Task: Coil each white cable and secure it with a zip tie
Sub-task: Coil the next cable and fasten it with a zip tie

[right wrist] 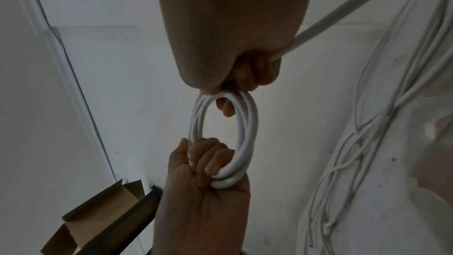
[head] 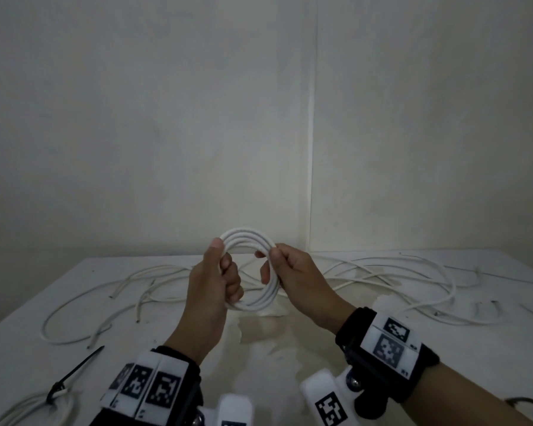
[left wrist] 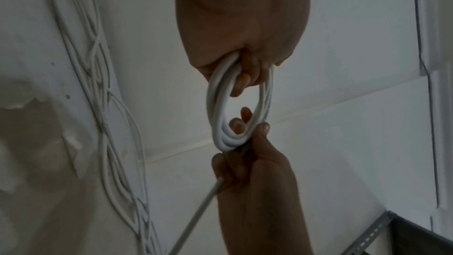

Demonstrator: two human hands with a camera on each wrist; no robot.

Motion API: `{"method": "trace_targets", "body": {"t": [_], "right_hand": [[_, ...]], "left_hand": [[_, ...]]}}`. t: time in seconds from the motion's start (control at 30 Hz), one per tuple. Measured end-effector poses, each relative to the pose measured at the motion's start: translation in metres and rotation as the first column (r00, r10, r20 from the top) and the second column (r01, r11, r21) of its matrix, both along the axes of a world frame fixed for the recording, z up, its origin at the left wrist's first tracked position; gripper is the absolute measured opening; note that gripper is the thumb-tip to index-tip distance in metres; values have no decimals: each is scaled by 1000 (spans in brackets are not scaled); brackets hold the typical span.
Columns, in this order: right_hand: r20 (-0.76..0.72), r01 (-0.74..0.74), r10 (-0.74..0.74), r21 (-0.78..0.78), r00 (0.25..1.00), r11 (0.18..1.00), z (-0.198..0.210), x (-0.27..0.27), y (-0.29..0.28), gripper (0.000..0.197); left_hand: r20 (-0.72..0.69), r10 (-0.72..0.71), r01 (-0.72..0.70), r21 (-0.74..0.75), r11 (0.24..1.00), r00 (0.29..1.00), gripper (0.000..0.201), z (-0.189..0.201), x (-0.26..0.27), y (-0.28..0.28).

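- Head view: nearest the camera, at the lower left edge of the table (head: 443,348), lay a finished bundle (head: 28,405) of white cable cinched with a black zip tie (head: 74,375), so at least one cable looked done.
- Further in, the left hand (head: 211,290) and the right hand (head: 302,279) held a white coil (head: 253,272) of several turns upright above the table, each hand's fingers curled round one side of the ring.
- Behind the hands, loose white cables (head: 382,272) sprawled uncoiled across the table, so by my reckoning most of the job remained.
- Left wrist view: the near hand gripped the top of the coil (left wrist: 215,108) with its fingers through the loop; the right hand (left wrist: 250,162) pinched the far end, and a straight tail (left wrist: 196,216) ran out below its fist, so the winding seemed not quite finished.
- No tie showed on this coil.
- Right wrist view: the near hand clenched the coil (right wrist: 247,133) and the tail (right wrist: 343,9) leaving toward the upper right; the left hand (right wrist: 203,181) was wrapped round the lower turns.
- Still to do here, I judged: wind in the tail and fit a tie.
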State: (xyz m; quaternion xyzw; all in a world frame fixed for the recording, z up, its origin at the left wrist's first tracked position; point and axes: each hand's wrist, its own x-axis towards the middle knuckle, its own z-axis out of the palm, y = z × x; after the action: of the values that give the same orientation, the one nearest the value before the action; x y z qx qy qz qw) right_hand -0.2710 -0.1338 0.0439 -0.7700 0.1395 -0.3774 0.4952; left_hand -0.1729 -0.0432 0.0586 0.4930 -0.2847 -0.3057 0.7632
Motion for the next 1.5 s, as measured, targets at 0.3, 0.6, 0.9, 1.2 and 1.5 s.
{"method": "trace_targets", "body": {"t": [0.3, 0.6, 0.9, 1.2, 1.5], "right_hand": [[-156, 80, -113, -206, 981, 975, 8, -6, -9, 27], [-209, 69, -139, -311, 968, 948, 9, -10, -7, 23], [-220, 15, -78, -274, 972, 962, 14, -12, -7, 26], [-225, 70, -110, -180, 968, 981, 8, -13, -9, 25], [-181, 20, -47, -145, 982, 989, 10, -17, -13, 33]], "left_hand": [[-118, -297, 290, -68, 955, 948, 40, -10, 6, 15], [-151, -333, 341, 28, 940, 931, 54, -3, 7, 10], [-117, -285, 293, 58, 955, 952, 47, 0, -2, 11], [-207, -298, 303, -11, 953, 932, 45, -9, -6, 12], [-138, -219, 216, -41, 976, 966, 40, -2, 3, 8]]}}
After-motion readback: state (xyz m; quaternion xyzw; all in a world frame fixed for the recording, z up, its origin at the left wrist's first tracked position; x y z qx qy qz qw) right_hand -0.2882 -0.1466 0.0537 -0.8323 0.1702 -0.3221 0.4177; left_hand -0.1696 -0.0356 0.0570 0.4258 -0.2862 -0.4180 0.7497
